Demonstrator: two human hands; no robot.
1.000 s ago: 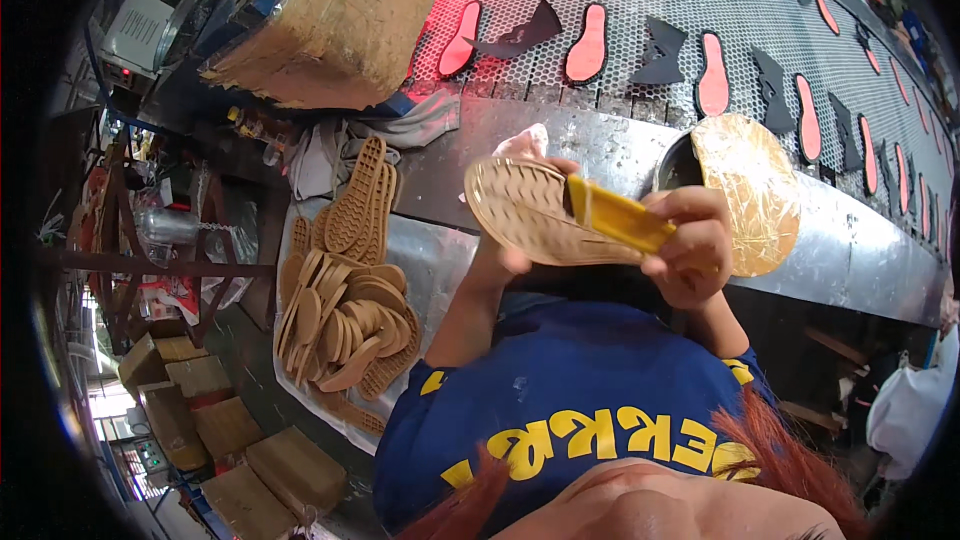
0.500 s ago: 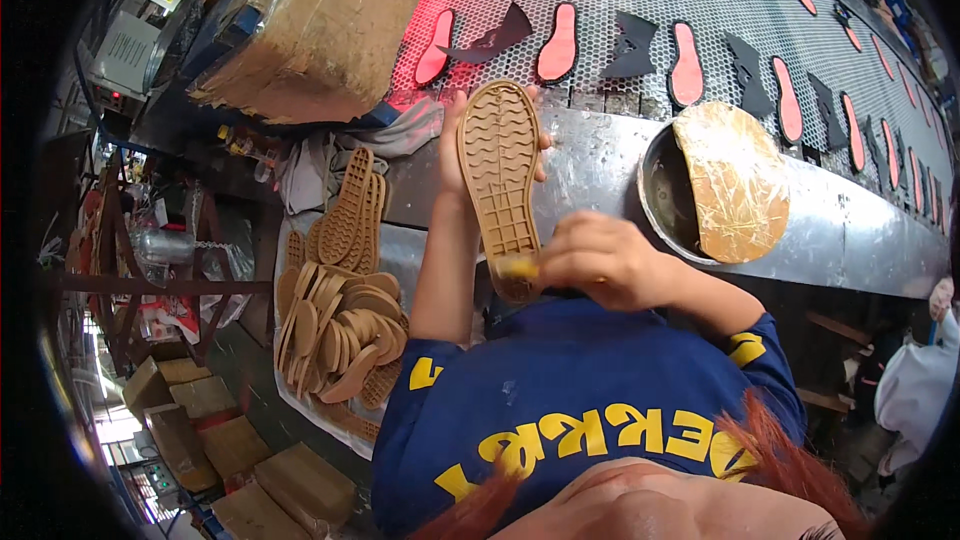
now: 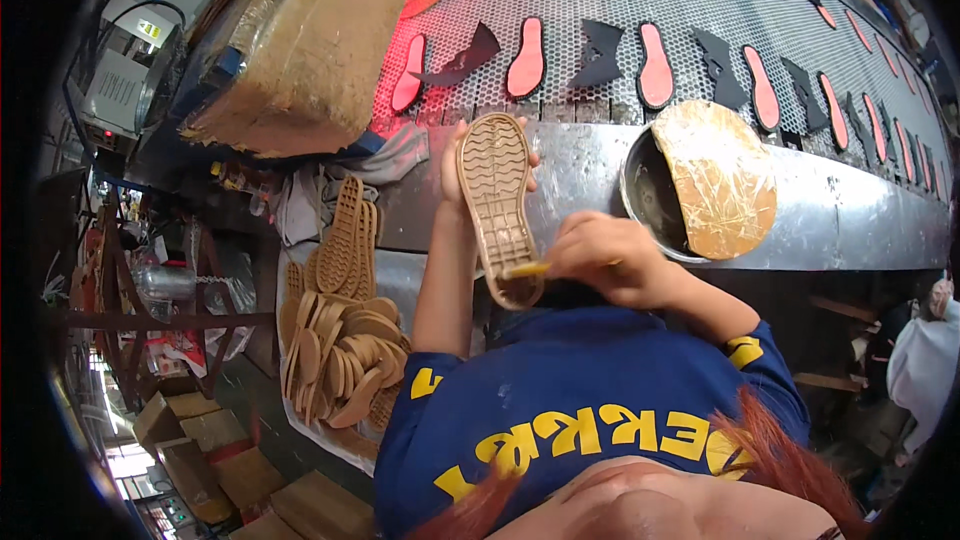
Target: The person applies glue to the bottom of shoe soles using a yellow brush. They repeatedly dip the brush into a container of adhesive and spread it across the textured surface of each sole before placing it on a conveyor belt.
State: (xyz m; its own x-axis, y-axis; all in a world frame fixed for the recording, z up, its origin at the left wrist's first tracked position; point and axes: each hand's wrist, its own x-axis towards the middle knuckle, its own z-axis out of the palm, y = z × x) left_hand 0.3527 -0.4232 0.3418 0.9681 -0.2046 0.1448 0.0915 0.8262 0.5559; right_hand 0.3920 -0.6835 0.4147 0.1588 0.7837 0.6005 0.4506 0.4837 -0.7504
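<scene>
My left hand (image 3: 453, 172) holds a tan rubber shoe sole (image 3: 497, 185) from behind, its patterned tread facing up and its heel end toward my chest. Fingertips show along the sole's right edge. My right hand (image 3: 612, 262) is closed round a small yellow brush (image 3: 528, 269), whose tip lies over the heel part of the tread. The bristles are hard to make out. To the left of my left forearm, a heap of similar tan soles (image 3: 345, 345) lies on a pale sheet.
Ahead runs a metal ledge (image 3: 585, 165). A round bowl (image 3: 640, 202) on it is half covered by a scratched, tape-wrapped board (image 3: 728, 190). Beyond, a mesh conveyor (image 3: 570, 0) carries pink insoles (image 3: 655, 70) and black cut pieces (image 3: 600, 52). Cardboard boxes (image 3: 215, 430) stand lower left.
The sole has come a little nearer to my body, with my left hand behind it. The brush stays at the heel end, now seen more sharply. The view has shifted slightly.
</scene>
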